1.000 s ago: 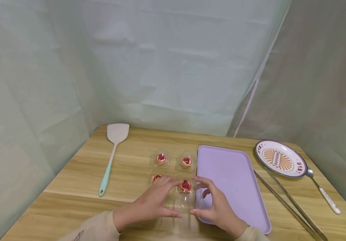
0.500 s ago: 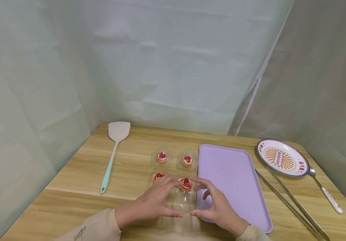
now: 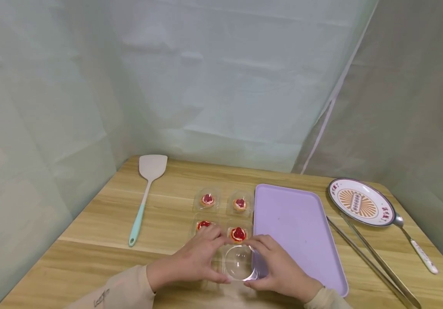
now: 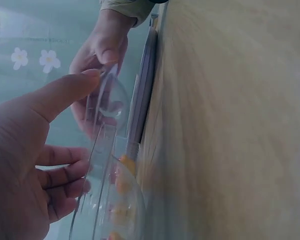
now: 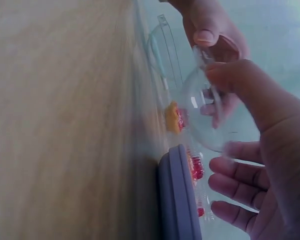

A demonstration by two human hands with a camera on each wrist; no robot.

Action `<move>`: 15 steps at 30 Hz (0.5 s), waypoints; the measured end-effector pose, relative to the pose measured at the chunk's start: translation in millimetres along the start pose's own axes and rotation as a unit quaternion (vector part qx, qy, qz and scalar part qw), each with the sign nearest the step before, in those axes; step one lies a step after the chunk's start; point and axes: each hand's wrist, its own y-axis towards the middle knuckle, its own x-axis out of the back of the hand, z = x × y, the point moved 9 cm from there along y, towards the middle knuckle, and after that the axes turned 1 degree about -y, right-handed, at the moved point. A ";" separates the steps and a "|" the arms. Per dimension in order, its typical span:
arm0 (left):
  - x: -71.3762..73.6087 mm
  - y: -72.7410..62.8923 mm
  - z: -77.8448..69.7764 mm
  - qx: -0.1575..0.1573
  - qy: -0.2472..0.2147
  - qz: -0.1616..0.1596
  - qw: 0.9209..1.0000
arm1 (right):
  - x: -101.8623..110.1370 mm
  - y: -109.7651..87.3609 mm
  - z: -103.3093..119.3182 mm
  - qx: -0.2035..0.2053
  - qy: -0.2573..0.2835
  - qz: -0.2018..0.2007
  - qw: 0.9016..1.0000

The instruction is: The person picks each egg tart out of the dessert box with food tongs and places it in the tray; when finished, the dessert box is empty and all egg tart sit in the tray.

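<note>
Between both hands is a rounded clear plastic lid (image 3: 239, 262), near the front of the wooden table. My left hand (image 3: 196, 259) pinches its left side with thumb and fingers, and my right hand (image 3: 279, 270) pinches its right side. Both thumbs are on the near edge. In the wrist views the lid (image 4: 112, 102) is above the table, its rounded side towards it. Just beyond it sits a red-topped tart (image 3: 238, 234) in clear packaging. Another tart (image 3: 203, 224) is partly hidden behind my left fingers. Two more boxed tarts, a left one (image 3: 207, 200) and a right one (image 3: 239, 204), stand farther back.
A purple tray (image 3: 298, 231) lies right of the tarts, beside my right hand. Farther right are metal tongs (image 3: 375, 257), a patterned plate (image 3: 360, 202) and a spoon (image 3: 422, 253). A spatula (image 3: 144, 197) with a mint handle lies at left. Curtains (image 3: 213, 86) stand behind the table.
Both hands' fingers have come back towards me with the clear lid, off the near right tart, which now shows uncovered. The other tarts, tray and utensils have stayed put.
</note>
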 end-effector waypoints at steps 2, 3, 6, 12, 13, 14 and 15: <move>-2.7 -0.7 -0.1 0.003 0.005 0.020 1.000 | -0.8 0.1 3.2 0.011 -0.027 0.002 1.000; -4.0 -1.2 -0.2 0.004 0.009 0.030 1.000 | -1.3 0.1 4.3 0.014 -0.035 0.004 0.999; -6.5 -2.4 -1.6 -0.002 0.024 0.050 0.998 | -2.9 -0.3 6.7 0.019 -0.054 0.008 0.998; -8.9 -3.6 -3.3 -0.013 0.048 0.069 0.996 | -5.5 -1.6 9.7 0.029 -0.075 0.005 0.997; -9.4 -3.7 -3.3 -0.015 0.052 0.072 0.996 | -6.2 -1.9 10.0 0.030 -0.077 0.006 0.997; -9.8 -3.9 -3.6 -0.016 0.056 0.075 0.996 | -6.8 -2.1 10.3 0.031 -0.078 0.006 0.996; -10.3 -4.0 -3.6 -0.017 0.060 0.077 0.995 | -7.5 -2.2 10.4 0.030 -0.079 0.007 0.996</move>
